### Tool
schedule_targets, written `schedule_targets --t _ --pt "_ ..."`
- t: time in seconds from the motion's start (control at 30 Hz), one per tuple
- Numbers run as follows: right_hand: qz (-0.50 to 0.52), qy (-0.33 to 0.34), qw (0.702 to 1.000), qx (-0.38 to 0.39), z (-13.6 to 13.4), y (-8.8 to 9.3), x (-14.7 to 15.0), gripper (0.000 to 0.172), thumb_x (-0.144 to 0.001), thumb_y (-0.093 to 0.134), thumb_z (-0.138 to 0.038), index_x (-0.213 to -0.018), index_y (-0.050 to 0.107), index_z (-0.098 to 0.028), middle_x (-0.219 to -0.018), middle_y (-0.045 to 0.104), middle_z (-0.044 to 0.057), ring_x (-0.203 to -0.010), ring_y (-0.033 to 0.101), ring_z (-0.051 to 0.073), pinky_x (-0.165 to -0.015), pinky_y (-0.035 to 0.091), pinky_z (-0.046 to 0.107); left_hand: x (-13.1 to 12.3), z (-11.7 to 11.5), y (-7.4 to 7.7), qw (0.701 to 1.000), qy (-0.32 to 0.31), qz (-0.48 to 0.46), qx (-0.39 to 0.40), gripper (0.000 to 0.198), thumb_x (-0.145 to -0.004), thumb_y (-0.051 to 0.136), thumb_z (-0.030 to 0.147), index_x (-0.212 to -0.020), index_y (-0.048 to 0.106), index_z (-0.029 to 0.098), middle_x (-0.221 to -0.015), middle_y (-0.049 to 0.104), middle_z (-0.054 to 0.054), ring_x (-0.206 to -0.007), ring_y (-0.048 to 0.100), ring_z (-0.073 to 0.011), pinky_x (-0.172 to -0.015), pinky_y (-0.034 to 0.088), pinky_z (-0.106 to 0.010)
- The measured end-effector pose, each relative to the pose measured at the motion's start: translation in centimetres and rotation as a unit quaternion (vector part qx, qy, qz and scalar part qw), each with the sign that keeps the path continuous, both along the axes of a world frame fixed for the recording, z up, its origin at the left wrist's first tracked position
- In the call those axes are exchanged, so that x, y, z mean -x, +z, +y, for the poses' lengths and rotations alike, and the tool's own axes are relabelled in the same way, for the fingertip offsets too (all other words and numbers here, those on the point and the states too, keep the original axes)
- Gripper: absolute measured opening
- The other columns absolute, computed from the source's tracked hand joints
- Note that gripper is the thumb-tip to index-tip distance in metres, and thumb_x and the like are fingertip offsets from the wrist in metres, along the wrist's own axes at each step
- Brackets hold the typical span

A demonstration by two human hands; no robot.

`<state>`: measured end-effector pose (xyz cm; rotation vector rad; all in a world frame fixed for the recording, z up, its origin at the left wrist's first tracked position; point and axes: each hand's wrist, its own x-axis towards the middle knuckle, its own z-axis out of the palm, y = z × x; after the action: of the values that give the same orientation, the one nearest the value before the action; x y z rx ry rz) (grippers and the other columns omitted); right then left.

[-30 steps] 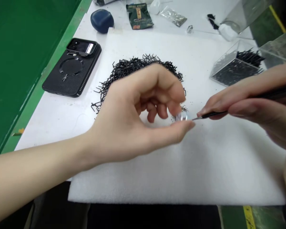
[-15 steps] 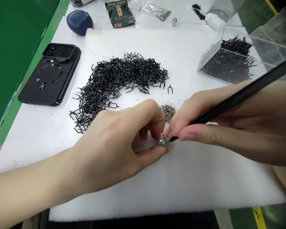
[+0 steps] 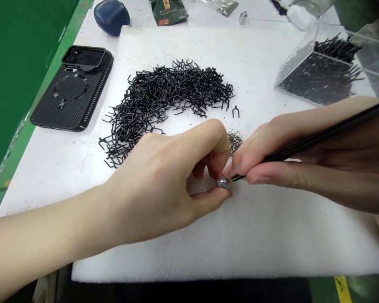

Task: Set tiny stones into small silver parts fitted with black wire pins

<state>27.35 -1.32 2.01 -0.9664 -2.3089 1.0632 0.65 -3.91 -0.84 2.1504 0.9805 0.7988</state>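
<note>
Left hand point(image 3: 164, 185) pinching shiny part point(image 3: 222, 182), black tweezers point(image 3: 318, 136)

Mostly matt, a little gloss
The white foam sheet point(image 3: 271, 235) looks soft and finely grained; the heaped clips point(image 3: 170, 92) and tweezers point(image 3: 318, 136) are matt black, the small piece point(image 3: 222, 182) shiny metal, the clear box point(image 3: 298, 59) glossy plastic.

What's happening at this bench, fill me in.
A person works bare-handed over a white foam pad. The left hand pinches a small shiny piece between thumb and fingers, and the right hand holds black tweezers with the tip at that piece. Behind lie a pile of black wire clips and a small heap of silvery bits; a clear box and a phone sit at the sides.
</note>
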Motion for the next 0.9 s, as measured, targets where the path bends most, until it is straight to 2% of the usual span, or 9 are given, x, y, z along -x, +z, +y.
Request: schedule_targets --t 0.13,0.23,0.33,0.4,0.57,0.7,0.73,0.83,0.9 --pt "0.009 0.002 1.000 0.008 0.0 -0.1 -0.1 0.013 -0.112 0.086 -0.034 -0.101 0.091 -0.036 -0.096 0.091 -0.007 -0.078 0.083 0.018 -0.070 0.068 0.031 0.0 0.7 -0.2 0.998 -0.034 -0.043 -0.013 0.036 -0.082 0.092 0.005 -0.093 0.065 0.027 -0.082 0.077 0.011 -0.062 0.067 -0.0087 -0.060 0.049 -0.022" --pt "0.013 0.004 1.000 -0.005 0.1 -0.2 -0.2 0.009 -0.110 0.090 -0.037 -0.101 0.090 -0.036 -0.096 0.092 -0.006 -0.079 0.084 0.021 -0.073 0.070 0.034 0.4 0.7 -0.2 0.998 -0.054 -0.015 -0.037 0.023 -0.095 0.088 0.010 -0.091 0.072 0.026 -0.083 0.083 0.007 -0.078 0.081 -0.0154 -0.069 0.056 -0.025" --pt "0.002 0.015 0.999 -0.029 0.2 -0.2 -0.1 0.011 -0.112 0.087 -0.037 -0.102 0.089 -0.035 -0.100 0.093 -0.005 -0.082 0.087 0.020 -0.071 0.070 0.034 0.7 0.1 0.0 0.996 -0.057 0.014 -0.066 0.025 -0.118 0.078 0.019 -0.093 0.081 0.023 -0.087 0.086 0.003 -0.086 0.086 -0.0166 -0.081 0.065 -0.027" --pt "-0.007 0.015 1.000 -0.027 0.2 -0.1 -0.1 0.014 -0.114 0.084 -0.036 -0.101 0.090 -0.036 -0.099 0.094 -0.005 -0.081 0.087 0.020 -0.069 0.068 0.036 0.9 -0.4 0.3 0.995 -0.055 0.033 -0.078 0.030 -0.123 0.074 0.022 -0.094 0.085 0.021 -0.088 0.086 0.002 -0.086 0.085 -0.0169 -0.085 0.068 -0.029" --pt "0.005 0.004 1.000 -0.016 0.2 -0.1 0.0 0.014 -0.112 0.087 -0.039 -0.099 0.091 -0.036 -0.093 0.092 -0.006 -0.072 0.082 0.019 -0.061 0.062 0.036 1.0 -1.1 0.7 0.993 -0.044 0.061 -0.096 0.033 -0.122 0.074 0.021 -0.093 0.088 0.021 -0.092 0.090 0.000 -0.086 0.085 -0.0187 -0.082 0.070 -0.033" --pt "0.013 0.002 1.000 -0.006 0.4 -0.3 -0.1 0.018 -0.113 0.086 -0.041 -0.097 0.091 -0.035 -0.092 0.092 -0.008 -0.071 0.081 0.016 -0.062 0.061 0.030 0.9 -1.0 0.6 0.993 -0.064 0.022 -0.100 0.028 -0.118 0.081 0.022 -0.090 0.084 0.023 -0.095 0.092 0.002 -0.083 0.085 -0.0190 -0.077 0.071 -0.034" --pt "0.019 -0.002 1.000 -0.004 0.5 -0.3 -0.1 0.019 -0.113 0.086 -0.040 -0.096 0.091 -0.035 -0.091 0.091 -0.008 -0.070 0.081 0.015 -0.061 0.060 0.029 0.8 -0.9 0.5 0.995 -0.040 0.025 -0.089 0.029 -0.118 0.081 0.020 -0.089 0.083 0.024 -0.097 0.092 0.002 -0.086 0.087 -0.0196 -0.080 0.072 -0.035" --pt "0.024 -0.013 1.000 0.004 0.5 -0.3 -0.1 0.019 -0.113 0.086 -0.038 -0.095 0.092 -0.035 -0.090 0.091 -0.007 -0.070 0.081 0.016 -0.060 0.060 0.029 0.9 -0.4 0.3 0.995 -0.045 0.018 -0.086 0.032 -0.119 0.079 0.019 -0.088 0.079 0.026 -0.098 0.093 0.003 -0.088 0.089 -0.0183 -0.078 0.072 -0.031" --pt "0.025 -0.014 1.000 0.013 0.5 -0.3 -0.1 0.018 -0.113 0.086 -0.038 -0.096 0.092 -0.036 -0.091 0.091 -0.007 -0.070 0.081 0.016 -0.061 0.061 0.030 1.0 0.1 0.3 0.993 -0.078 -0.019 -0.086 0.029 -0.113 0.086 0.018 -0.086 0.079 0.026 -0.096 0.094 0.004 -0.085 0.090 -0.0163 -0.072 0.070 -0.025"
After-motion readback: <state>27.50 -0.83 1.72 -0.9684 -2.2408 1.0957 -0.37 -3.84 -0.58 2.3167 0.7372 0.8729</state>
